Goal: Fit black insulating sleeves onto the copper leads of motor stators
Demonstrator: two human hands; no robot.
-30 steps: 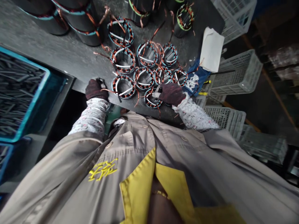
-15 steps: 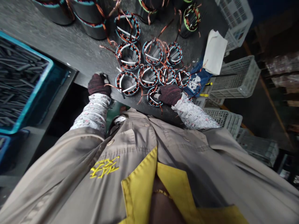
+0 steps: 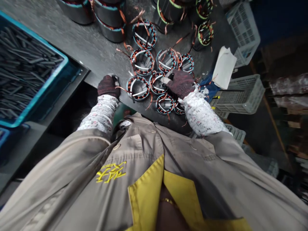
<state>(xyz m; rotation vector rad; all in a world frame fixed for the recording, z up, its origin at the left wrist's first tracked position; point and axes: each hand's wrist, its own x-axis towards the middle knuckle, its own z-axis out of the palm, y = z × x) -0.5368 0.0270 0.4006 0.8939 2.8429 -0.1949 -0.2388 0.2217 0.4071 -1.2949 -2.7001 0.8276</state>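
Observation:
Several motor stators with copper windings, blue rims and white sleeved leads stand upright on the dark metal table. My right hand, in a dark maroon glove, reaches over the group. Its curled thumb and fingers pinch at the right rim of a stator and hide others behind it. Closer to my body sit another stator and a partly covered small one. My left hand, gloved alike, is closed by the table edge, left of a stator. Something dark shows at its fingers, too small to name.
At left stands a blue crate full of dark sticks. Stacked stators and green-rimmed stators are farther back. To the right lie a white paper and plastic baskets. The table edge is near my left hand.
My right hand has moved away from my body, from the nearest stator to the row behind it. The small stator beside that one now shows. The view has shifted slightly; my left hand stays put.

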